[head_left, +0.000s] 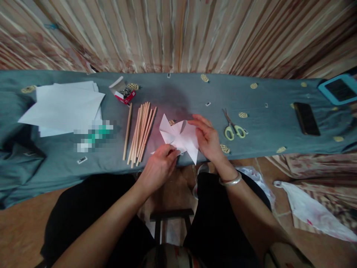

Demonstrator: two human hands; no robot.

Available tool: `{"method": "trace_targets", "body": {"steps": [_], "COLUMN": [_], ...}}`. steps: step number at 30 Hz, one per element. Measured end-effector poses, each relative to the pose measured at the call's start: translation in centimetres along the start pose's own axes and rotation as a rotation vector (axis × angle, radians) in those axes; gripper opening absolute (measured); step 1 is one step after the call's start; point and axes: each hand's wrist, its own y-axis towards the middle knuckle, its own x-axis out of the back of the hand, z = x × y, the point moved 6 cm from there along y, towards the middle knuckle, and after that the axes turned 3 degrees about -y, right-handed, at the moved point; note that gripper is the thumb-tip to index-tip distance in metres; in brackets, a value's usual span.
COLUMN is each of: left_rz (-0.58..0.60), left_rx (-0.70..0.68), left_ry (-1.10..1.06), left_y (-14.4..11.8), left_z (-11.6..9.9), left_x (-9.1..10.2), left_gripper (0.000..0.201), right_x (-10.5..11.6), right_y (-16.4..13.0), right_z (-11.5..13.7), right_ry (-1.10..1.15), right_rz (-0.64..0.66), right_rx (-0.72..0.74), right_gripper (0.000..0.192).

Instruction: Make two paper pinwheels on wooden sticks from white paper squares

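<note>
A white folded paper piece [180, 137] with pointed flaps lies at the near edge of a table covered in grey-blue cloth [267, 123]. My left hand [159, 166] pinches its lower left corner. My right hand [206, 138], with a silver bangle on the wrist, holds the paper's right side, fingers curled over the top edge. A bundle of thin wooden sticks [141, 132] lies just left of the paper.
Green-handled scissors [232, 127] lie right of my right hand. A stack of white paper sheets [64, 106] sits far left, with a small red box of clips [124, 92] behind the sticks. A black phone [306, 118] and blue-framed device [338, 89] are far right. A striped curtain hangs behind.
</note>
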Motion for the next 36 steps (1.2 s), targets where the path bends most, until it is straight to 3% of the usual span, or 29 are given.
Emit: {"method": "trace_targets", "body": {"steps": [5, 9, 20, 26, 30, 33, 36], "left_rz": [0.024, 0.045, -0.007, -0.107, -0.189, -0.041, 0.074], "left_rx": [0.0, -0.024, -0.1, -0.045, -0.093, -0.181, -0.18], "left_ry": [0.012, 0.036, 0.137, 0.213, 0.169, 0.13, 0.152], "left_y": [0.0, -0.1, 1.5, 3.5, 3.2, 2.5, 2.0], "left_z": [0.0, 0.1, 1.0, 2.7, 0.8, -1.6, -2.7], "left_x": [0.0, 0.4, 2.0, 2.7, 2.8, 1.0, -0.7], "left_gripper": [0.021, 0.021, 0.022, 0.028, 0.025, 0.022, 0.023], "right_x": [-0.7, 0.1, 3.9, 4.8, 5.4, 5.0, 4.4], "right_y": [1.9, 1.8, -2.3, -4.4, -4.6, -4.5, -4.6], "right_z": [-1.0, -0.9, -4.3, -4.6, -2.9, -1.5, -0.9], "right_ry": [-0.122, -0.149, 0.113, 0.096, 0.013, -0.036, -0.073], "right_rz": [0.114, 0.142, 0.126, 0.161, 0.094, 0.098, 0.094], "right_rx": [0.037, 0.061, -0.251, -0.279, -0.172, -0.046, 0.02], "right_gripper": [0.046, 0.043, 0.036, 0.03, 0.026, 0.026, 0.027]}}
